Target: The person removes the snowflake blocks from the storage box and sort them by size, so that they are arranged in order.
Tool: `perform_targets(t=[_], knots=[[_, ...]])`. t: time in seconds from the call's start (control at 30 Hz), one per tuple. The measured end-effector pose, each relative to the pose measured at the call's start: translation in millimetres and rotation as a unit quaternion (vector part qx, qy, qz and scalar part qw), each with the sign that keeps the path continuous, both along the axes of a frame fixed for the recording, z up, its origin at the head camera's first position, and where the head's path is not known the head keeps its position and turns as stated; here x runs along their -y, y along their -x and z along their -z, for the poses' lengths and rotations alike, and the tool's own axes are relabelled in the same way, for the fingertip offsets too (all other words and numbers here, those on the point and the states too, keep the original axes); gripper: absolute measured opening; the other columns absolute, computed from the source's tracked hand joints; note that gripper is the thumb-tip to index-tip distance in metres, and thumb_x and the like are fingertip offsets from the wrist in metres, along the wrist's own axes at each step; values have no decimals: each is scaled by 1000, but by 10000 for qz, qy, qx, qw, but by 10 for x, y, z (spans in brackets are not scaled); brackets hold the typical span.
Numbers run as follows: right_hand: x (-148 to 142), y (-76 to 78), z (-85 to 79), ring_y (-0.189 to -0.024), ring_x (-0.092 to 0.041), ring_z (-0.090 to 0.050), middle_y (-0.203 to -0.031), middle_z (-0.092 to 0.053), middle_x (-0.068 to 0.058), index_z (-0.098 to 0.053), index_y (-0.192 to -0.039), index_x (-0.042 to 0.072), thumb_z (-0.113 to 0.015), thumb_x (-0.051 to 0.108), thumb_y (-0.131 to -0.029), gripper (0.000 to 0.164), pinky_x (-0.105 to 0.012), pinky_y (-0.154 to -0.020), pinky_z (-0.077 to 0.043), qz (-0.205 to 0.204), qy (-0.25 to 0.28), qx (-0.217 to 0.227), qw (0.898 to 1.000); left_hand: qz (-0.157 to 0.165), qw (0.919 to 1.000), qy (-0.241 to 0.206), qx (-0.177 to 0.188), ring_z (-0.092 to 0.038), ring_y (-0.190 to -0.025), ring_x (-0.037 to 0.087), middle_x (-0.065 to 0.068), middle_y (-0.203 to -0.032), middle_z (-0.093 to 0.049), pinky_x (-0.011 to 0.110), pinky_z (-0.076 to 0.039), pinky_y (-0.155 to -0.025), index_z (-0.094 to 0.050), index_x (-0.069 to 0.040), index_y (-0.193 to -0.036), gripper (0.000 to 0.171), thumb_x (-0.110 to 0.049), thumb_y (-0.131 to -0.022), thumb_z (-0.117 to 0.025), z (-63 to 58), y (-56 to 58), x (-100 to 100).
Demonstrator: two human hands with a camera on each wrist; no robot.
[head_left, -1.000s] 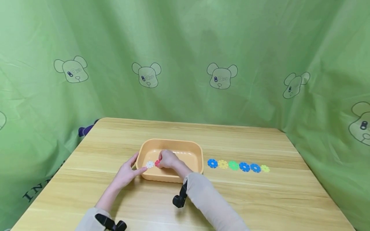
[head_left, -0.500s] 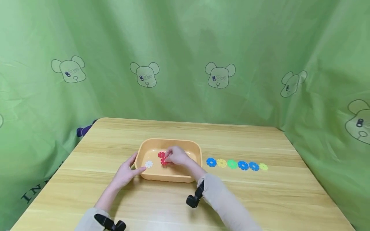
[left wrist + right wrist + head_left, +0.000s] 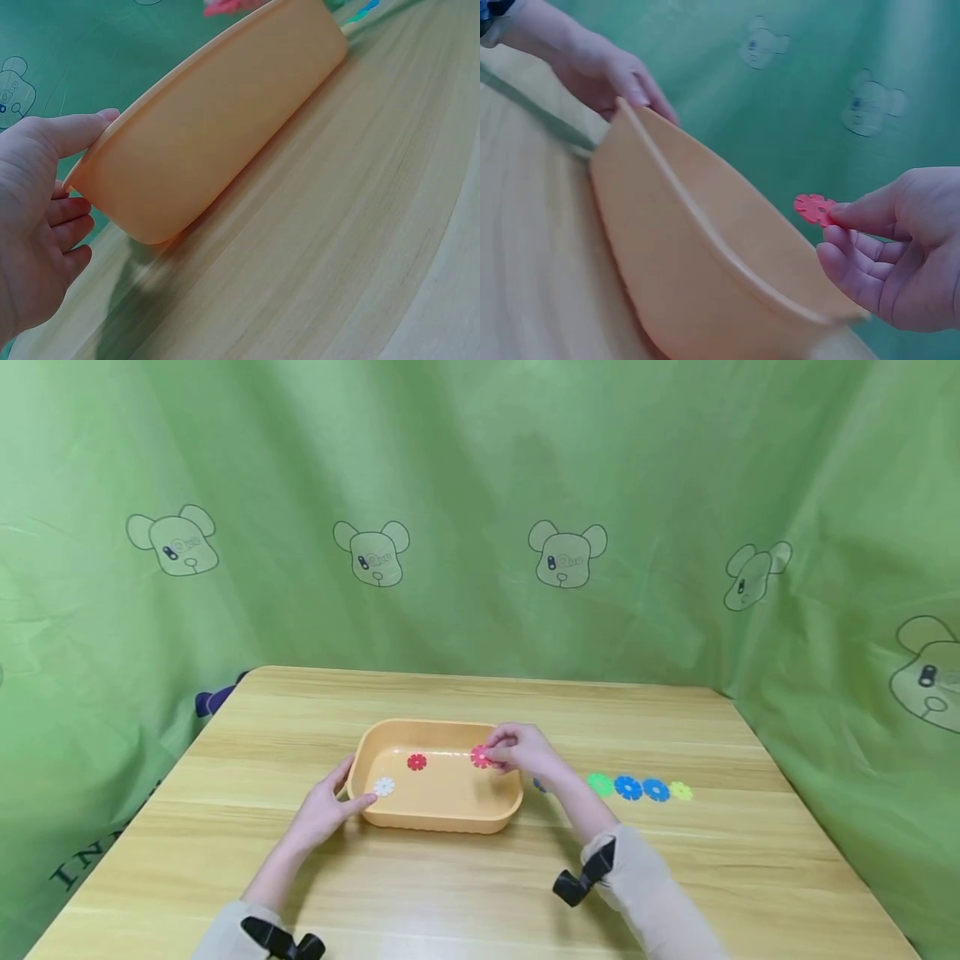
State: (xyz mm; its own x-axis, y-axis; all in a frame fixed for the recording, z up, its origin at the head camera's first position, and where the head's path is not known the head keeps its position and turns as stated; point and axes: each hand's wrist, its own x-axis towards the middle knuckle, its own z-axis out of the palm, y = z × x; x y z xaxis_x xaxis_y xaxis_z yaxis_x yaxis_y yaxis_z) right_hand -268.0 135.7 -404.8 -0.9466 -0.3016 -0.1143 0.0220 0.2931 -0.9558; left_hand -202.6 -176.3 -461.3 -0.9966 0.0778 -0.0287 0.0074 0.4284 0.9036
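Note:
An orange plastic basin point(image 3: 442, 824) stands on the table. My left hand point(image 3: 327, 810) grips its left end, thumb over the rim and the other fingers against the outer wall, as the left wrist view point(image 3: 45, 217) also shows. Over the basin's right end, my right hand point(image 3: 525, 750) pinches a red notched snowflake disc point(image 3: 814, 209) between thumb and fingers. Inside the basin lie a white snowflake disc point(image 3: 384, 787) near my left thumb and another red snowflake disc point(image 3: 417, 762) farther back.
Right of the basin a row of snowflake discs lies on the wooden table point(image 3: 720, 877): a green disc point(image 3: 600, 785), blue discs point(image 3: 628, 788) and a small yellow disc point(image 3: 681, 791) show. My right forearm hides part of the row. A green curtain point(image 3: 465, 635) hangs behind.
My right hand has lifted a red disc from the basin's left half and carried it right, to above the right end. The left hand has stayed on the basin.

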Motion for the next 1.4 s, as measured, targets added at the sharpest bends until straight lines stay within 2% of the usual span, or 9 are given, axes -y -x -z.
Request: perform_targets(t=[0.33,0.43,0.53,0.6,0.8,0.93,1.13,1.27,1.4], knots=[[-917,-121,-15,-68,-14,-62,-82,-64,-9,-51,-108,-17,-63,-2,-83,31,-34,-71,-56,378,185,33,9991,20,10000,60,3,-20,-134,42,20,-150,-20,54,-17,-108,-20,-2,-147,83,-24,-84,-69,1,12,-3],[-1237,-121,90,-72,-18,-63,-83,-65,-9,-52,-107,-14,-65,2,-83,32,-34,-72,-56,431,298,54,9986,17,10000,36,0,-20,-134,42,20,-150,-20,54,-17,-108,-20,-1,-147,84,-24,-83,-69,2,7,2],[-1630,-32,329,-75,-19,-64,-84,-66,-6,-60,-102,-3,-69,8,-82,25,-31,-71,-56,378,580,55,9976,19,10000,49,-14,-20,-134,43,20,-150,-20,54,-17,-108,-19,-1,-147,84,-24,-83,-70,0,0,8],[-1820,-34,403,-75,-18,-65,-84,-67,-6,-61,-100,-1,-71,10,-81,25,-29,-69,-56,399,707,58,9967,29,10000,44,-14,-20,-134,43,21,-150,-20,54,-17,-108,-19,0,-147,84,-24,-83,-69,1,0,11],[-2060,-296,247,-72,-12,-64,-80,-65,-2,-51,-107,-15,-61,0,-85,28,-25,-67,-56,1079,502,130,9928,41,10000,61,13,-20,-134,43,21,-150,-19,55,-17,-108,-19,0,-147,83,-23,-84,-69,-3,1,2],[-2364,-282,363,-73,-11,-64,-82,-64,0,-59,-103,-6,-64,5,-86,22,-25,-69,-56,1366,439,192,9895,37,10000,47,37,-19,-134,43,21,-150,-19,55,-16,-108,-18,0,-147,84,-24,-84,-69,2,-4,5],[-2709,-285,488,-67,-7,-64,-74,-65,7,-64,-89,16,-68,11,-83,8,-22,-62,-55,2180,266,262,9752,8,10000,55,57,-19,-134,42,21,-149,-20,54,-16,-108,-19,0,-147,84,-25,-84,-69,7,-16,19],[-2862,-305,531,-65,-3,-62,-71,-63,13,-64,-86,17,-67,13,-84,5,-20,-59,-54,2643,-145,298,9639,19,10000,55,48,-19,-134,42,21,-150,-20,54,-16,-108,-19,0,-147,83,-24,-84,-69,-3,-16,10],[-2989,-314,587,-62,-3,-59,-70,-59,14,-66,-88,10,-65,14,-85,5,-20,-56,-52,2978,-614,306,9522,39,10000,45,21,-19,-134,42,21,-150,-20,54,-16,-108,-19,0,-146,83,-23,-84,-69,-16,-12,-2]])
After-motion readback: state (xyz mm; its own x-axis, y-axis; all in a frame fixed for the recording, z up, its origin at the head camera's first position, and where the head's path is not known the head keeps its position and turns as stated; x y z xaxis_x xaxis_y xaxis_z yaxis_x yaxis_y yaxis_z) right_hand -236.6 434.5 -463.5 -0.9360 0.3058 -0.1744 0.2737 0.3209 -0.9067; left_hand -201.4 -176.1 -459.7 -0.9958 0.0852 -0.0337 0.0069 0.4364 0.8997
